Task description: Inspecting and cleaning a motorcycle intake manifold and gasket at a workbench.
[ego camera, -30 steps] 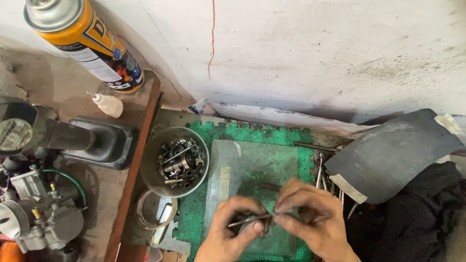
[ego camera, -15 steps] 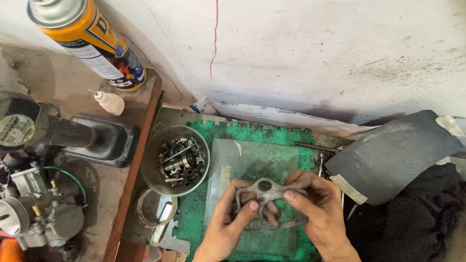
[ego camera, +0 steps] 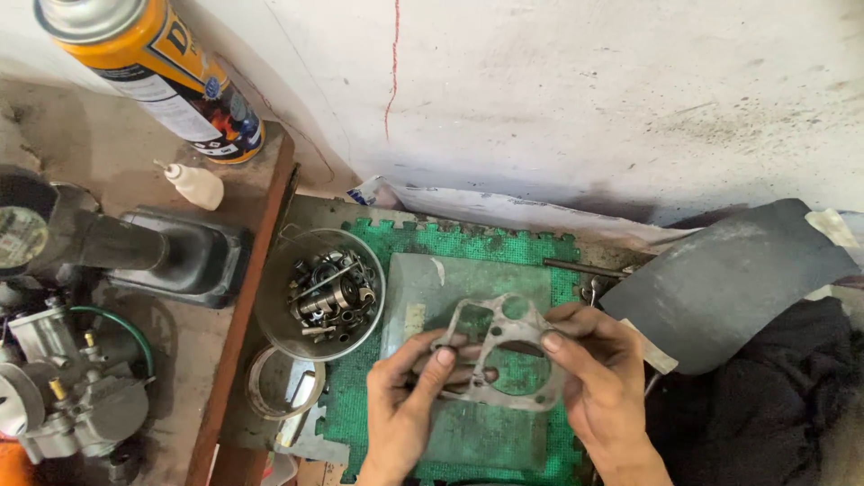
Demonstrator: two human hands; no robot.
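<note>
The green mat [ego camera: 396,423] lies before you, a bowl [ego camera: 270,310] of small metal parts at its left edge. Over the mat you hold the gasket [ego camera: 504,346] flat — left hand [ego camera: 405,405] and right hand [ego camera: 598,378] both pinched on its edges. It's lifted, not yet fitted anywhere.

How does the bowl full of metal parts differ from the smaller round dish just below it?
The bowl is larger and heaped with small metal parts; the shallow dish is smaller and holds no such heap. The bowl sits farther from the left hand, the dish nearer, beside its wrist. Both are round, see-through and rest at the green mat's left edge.
</note>
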